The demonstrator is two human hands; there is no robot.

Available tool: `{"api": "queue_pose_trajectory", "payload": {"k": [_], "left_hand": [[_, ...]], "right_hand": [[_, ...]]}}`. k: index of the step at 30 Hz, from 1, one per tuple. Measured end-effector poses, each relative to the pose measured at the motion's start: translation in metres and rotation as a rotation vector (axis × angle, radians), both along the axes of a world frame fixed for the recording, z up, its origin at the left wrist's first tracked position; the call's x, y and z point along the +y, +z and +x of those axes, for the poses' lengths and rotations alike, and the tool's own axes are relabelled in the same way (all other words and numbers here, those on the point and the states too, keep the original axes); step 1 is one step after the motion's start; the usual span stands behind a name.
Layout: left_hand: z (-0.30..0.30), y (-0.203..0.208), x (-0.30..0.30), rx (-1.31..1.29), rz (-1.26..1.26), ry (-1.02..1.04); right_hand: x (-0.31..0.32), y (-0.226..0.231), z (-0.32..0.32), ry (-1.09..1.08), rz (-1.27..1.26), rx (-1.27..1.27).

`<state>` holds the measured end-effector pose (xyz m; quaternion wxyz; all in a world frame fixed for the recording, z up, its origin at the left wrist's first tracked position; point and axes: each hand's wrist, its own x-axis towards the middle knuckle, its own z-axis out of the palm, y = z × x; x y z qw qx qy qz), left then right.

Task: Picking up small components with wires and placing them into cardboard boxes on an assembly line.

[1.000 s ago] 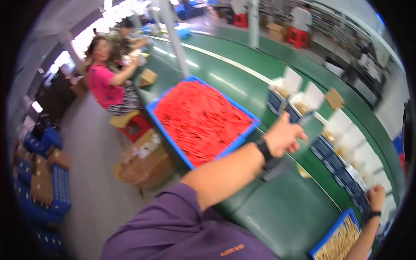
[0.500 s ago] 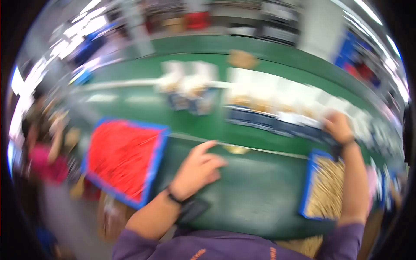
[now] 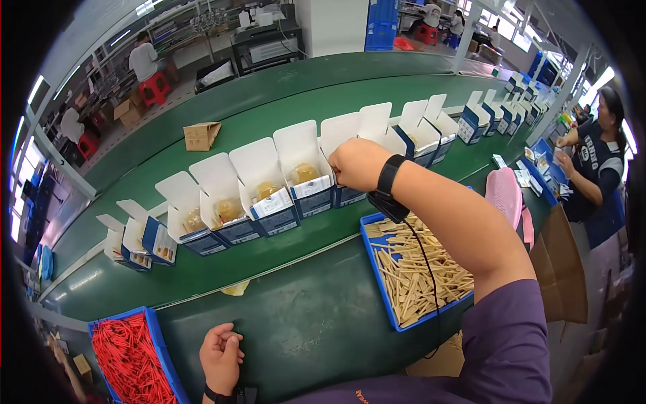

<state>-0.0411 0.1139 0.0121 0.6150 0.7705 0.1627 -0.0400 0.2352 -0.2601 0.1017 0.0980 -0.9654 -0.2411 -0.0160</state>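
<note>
My right hand (image 3: 363, 165) is closed, fingers down, at the front of an open box in a row of white-lined blue boxes (image 3: 274, 222). Whatever its fingers pinch is hidden. Several of these boxes have raised white lids and hold a yellowish round item (image 3: 306, 173) and a white packet (image 3: 311, 186). Below my right forearm is a blue tray (image 3: 385, 296) of small pale wooden sticks (image 3: 417, 276). Near the lower edge, my left hand (image 3: 222, 357) hovers with fingers curled in and nothing visible in them. To its left stands a blue tray (image 3: 156, 337) of red sticks (image 3: 128, 350).
A brown cardboard piece (image 3: 200, 137) lies behind the boxes, and a yellow scrap (image 3: 235, 288) lies on the bench. More open boxes (image 3: 494, 116) continue far right. A pink bag (image 3: 503, 195) and a co-worker (image 3: 602, 155) are at the right.
The view has swung right, and blur has gone. My right hand has settled closed at a box nearer the middle. My left hand's spread fingers have curled in.
</note>
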Motion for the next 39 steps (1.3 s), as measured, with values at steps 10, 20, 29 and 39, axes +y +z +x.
{"api": "queue_pose_trajectory", "payload": {"k": [10, 20, 29, 39], "left_hand": [[-0.013, 0.036, 0.014, -0.02, -0.017, -0.065], [-0.064, 0.09, 0.122, -0.182, 0.344, 0.268], [-0.077, 0.064, 0.177, -0.261, 0.897, 0.168], [-0.059, 0.043, 0.179, -0.045, 1.311, -0.059]], "right_hand": [[-0.001, 0.022, 0.019, 0.135, -0.002, 0.212], [0.039, 0.003, -0.039, 0.257, -0.227, -0.419], [0.024, -0.024, -0.047, 0.403, -0.063, -0.574], [0.012, -0.018, -0.048, 0.368, 0.06, -0.515]]}}
